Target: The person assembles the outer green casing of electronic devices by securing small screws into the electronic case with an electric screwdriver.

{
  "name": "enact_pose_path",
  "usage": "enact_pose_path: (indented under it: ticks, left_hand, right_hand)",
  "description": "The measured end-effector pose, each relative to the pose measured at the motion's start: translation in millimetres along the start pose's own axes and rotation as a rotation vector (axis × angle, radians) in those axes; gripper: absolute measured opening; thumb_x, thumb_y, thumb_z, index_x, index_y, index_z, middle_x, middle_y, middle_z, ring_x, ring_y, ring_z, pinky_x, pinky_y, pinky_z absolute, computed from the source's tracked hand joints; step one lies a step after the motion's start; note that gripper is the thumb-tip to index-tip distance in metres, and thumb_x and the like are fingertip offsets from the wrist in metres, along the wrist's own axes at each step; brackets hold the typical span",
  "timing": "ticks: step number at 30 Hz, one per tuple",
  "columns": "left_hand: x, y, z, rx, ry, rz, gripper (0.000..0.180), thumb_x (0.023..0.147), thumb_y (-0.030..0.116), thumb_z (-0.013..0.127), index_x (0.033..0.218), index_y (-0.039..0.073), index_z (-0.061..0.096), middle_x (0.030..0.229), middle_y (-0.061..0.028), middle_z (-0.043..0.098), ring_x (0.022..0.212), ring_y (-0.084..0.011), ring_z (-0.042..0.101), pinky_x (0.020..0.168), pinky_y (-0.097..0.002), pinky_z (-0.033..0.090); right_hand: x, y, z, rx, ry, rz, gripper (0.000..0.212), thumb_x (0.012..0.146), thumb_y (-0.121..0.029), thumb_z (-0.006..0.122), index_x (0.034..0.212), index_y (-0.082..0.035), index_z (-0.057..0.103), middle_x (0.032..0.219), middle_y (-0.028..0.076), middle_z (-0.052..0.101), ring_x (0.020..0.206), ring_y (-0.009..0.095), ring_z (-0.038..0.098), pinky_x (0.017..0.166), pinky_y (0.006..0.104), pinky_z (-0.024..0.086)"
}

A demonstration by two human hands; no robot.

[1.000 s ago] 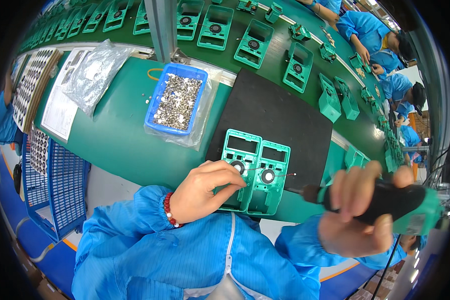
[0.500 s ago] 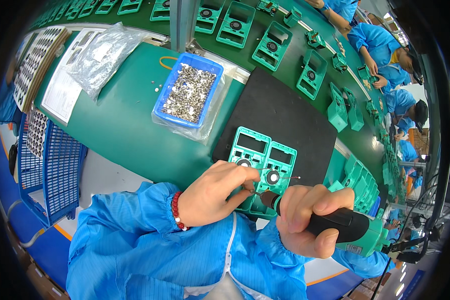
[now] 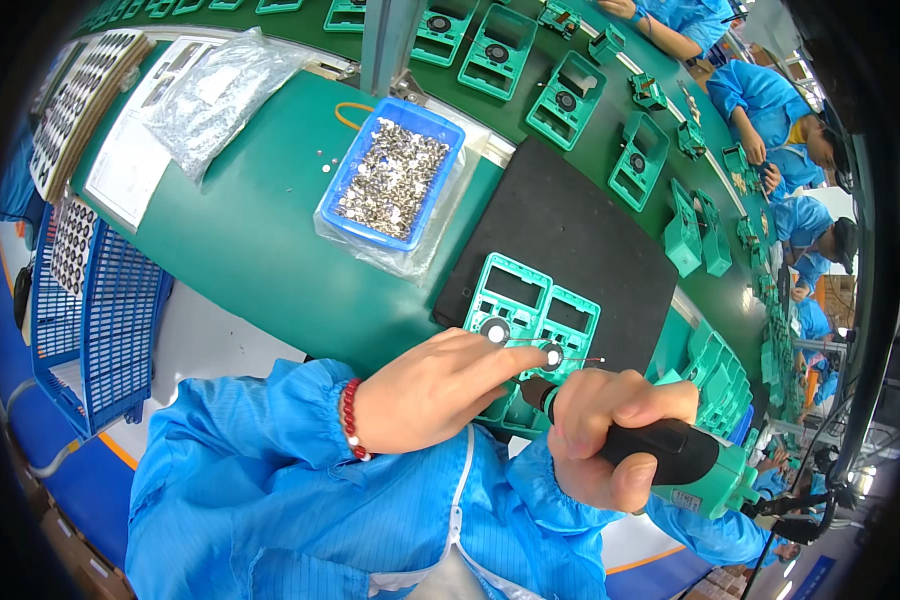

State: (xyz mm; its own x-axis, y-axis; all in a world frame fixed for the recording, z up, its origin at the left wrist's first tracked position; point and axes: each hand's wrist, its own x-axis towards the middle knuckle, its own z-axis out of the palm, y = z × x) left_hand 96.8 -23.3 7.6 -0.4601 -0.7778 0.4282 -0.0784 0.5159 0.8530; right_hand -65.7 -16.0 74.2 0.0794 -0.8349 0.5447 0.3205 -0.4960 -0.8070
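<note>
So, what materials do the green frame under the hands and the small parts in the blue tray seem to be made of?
The green frame looks like moulded plastic: even matte colour, thin ribs and cut-out windows. The small parts in the blue tray look like metal: silvery and glinting, though too small to be sure.

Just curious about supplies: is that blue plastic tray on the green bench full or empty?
Partly full: the blue plastic tray holds a heap of small silvery metal parts across its floor.
</note>
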Motion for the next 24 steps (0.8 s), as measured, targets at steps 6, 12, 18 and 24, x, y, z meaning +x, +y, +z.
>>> enact_pose_path:
  ticks: [6, 12, 18, 24]
  left_hand:
    - [55.0, -65.0, -78.0, 0.33, 0.071, 0.002, 0.036, 0.078, 0.004, 0.069, 0.113, 0.0, 0.061, 0.104, -0.0158, 0.064, 0.101, -0.0356, 0.061, 0.088, -0.0443, 0.049]
    - [66.7, -110.5, -116.2, 1.021, -0.128, 0.021, 0.008, 0.079, 0.007, 0.063, 0.081, 0.004, 0.07, 0.091, -0.0134, 0.066, 0.093, -0.0287, 0.065, 0.081, -0.0395, 0.05]
    - [74.6, -105.5, -114.9, 1.017, -0.167, -0.053, 0.015, 0.082, 0.006, 0.061, 0.094, 0.0, 0.065, 0.091, -0.0151, 0.066, 0.089, -0.0306, 0.066, 0.078, -0.0416, 0.051]
    - [75.7, -98.1, -111.4, 1.001, -0.09, -0.076, 0.018, 0.087, 0.018, 0.059, 0.094, 0.001, 0.059, 0.083, -0.0154, 0.064, 0.08, -0.0322, 0.066, 0.073, -0.0432, 0.051]
  right_hand:
    - [-8.8, 12.2, -13.5, -0.081, 0.102, -0.005, 0.041, 0.094, -0.039, 0.067, 0.103, -0.004, 0.046, 0.064, 0.004, 0.052, 0.048, 0.012, 0.045, 0.044, 0.0276, 0.035]
    - [-17.5, 28.9, -0.9, -0.314, 0.26, 0.092, 0.038, 0.093, -0.038, 0.066, 0.102, -0.006, 0.046, 0.061, 0.003, 0.05, 0.047, 0.011, 0.043, 0.044, 0.0267, 0.034]
    - [-17.2, 39.3, -6.8, -0.277, 0.245, 0.057, 0.038, 0.093, -0.038, 0.066, 0.102, -0.007, 0.046, 0.061, 0.003, 0.05, 0.046, 0.011, 0.042, 0.042, 0.0272, 0.033]
    - [-13.5, 37.8, -0.6, -0.265, 0.225, 0.136, 0.038, 0.094, -0.037, 0.066, 0.101, -0.006, 0.046, 0.06, 0.002, 0.049, 0.045, 0.01, 0.041, 0.042, 0.0273, 0.034]
